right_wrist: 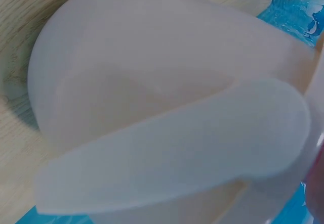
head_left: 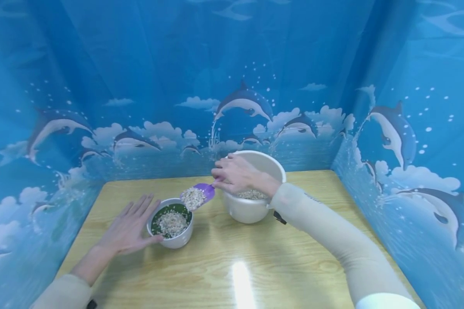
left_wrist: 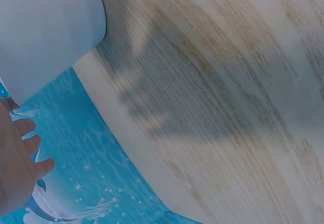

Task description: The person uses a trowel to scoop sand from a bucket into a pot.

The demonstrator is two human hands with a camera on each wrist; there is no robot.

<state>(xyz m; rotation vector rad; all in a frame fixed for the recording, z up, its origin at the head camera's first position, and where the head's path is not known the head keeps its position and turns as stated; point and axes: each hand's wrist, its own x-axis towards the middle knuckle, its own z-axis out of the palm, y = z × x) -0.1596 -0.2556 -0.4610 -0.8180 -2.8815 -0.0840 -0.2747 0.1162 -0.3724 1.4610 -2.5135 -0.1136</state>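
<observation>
My right hand grips the handle of a small purple scoop above the table. Pale granules fill the scoop, whose front edge reaches over the rim of a small white pot. Inside the pot, similar granules lie heaped on a dark green surface. Spread fingers and thumb of my left hand rest against the pot's left side, partly seen in the left wrist view too. Under my right wrist stands a larger white bucket with more granules inside.
A light wood-grain table carries both containers. Blue curtains with printed dolphins hang behind it and at both sides. The right wrist view shows the bucket's wide handle up close.
</observation>
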